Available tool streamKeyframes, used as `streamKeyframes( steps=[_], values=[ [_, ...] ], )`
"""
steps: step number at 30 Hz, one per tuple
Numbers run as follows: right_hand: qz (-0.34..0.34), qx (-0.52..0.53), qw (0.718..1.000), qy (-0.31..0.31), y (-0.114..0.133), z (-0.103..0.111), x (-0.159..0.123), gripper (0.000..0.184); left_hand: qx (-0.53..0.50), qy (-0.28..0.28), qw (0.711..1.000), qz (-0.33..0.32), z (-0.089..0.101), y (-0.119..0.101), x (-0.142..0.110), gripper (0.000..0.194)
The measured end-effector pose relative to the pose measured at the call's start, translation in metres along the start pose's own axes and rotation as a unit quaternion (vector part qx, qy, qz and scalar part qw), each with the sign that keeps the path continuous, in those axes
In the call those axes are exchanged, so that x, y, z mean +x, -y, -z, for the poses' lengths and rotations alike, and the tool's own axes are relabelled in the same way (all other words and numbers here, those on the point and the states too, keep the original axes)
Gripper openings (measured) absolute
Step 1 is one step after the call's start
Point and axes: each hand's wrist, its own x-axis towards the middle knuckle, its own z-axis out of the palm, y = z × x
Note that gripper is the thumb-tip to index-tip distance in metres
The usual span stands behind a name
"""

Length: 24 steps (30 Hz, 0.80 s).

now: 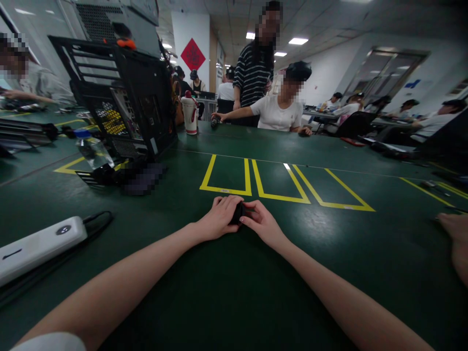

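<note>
Between my two hands is a small black object (pixel 238 213), low over the green table (pixel 234 292). My left hand (pixel 221 215) wraps around its left side, with the fingers covering its top. On the other side my right hand (pixel 260 220) pinches its right edge between thumb and fingers. Most of the object is hidden, so its kind cannot be made out. Just beyond my hands, yellow tape outlines (pixel 226 191) mark the tabletop.
A black computer case (pixel 146 102) stands at the left, near a clear bottle with a blue cap (pixel 93 146). A white power strip (pixel 44 246) with a cable lies front left. Further back is a paper cup (pixel 190 115). Another person's hand (pixel 455 236) rests at the right edge; people sit opposite.
</note>
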Motion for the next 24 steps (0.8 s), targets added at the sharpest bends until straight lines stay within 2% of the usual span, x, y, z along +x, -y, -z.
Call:
streamKeyframes(
  steps=[7,12,16,21,24],
  values=[
    [-0.005,0.043,0.999,0.012,-0.001,-0.0008,0.0001,0.031,0.006,-0.014,1.0,-0.009,-0.0055,0.0046,-0.0013,0.061],
    [0.01,0.001,1.0,-0.011,0.0027,-0.0015,0.0003,0.017,0.01,-0.019,1.0,-0.008,-0.0052,0.0033,-0.0013,0.059],
    [0.009,-0.021,1.0,-0.014,0.0043,-0.0021,0.0002,0.025,0.006,-0.014,1.0,-0.007,-0.0029,0.0016,-0.0022,0.059],
    [0.024,-0.02,0.999,0.016,0.0027,-0.0039,-0.0023,0.024,-0.004,-0.015,1.0,-0.005,-0.0025,0.0031,-0.0045,0.056],
    [0.038,-0.021,0.999,0.011,0.0015,-0.0054,-0.0041,0.027,-0.013,-0.017,1.0,-0.004,-0.002,0.0033,-0.0055,0.057]
  ],
)
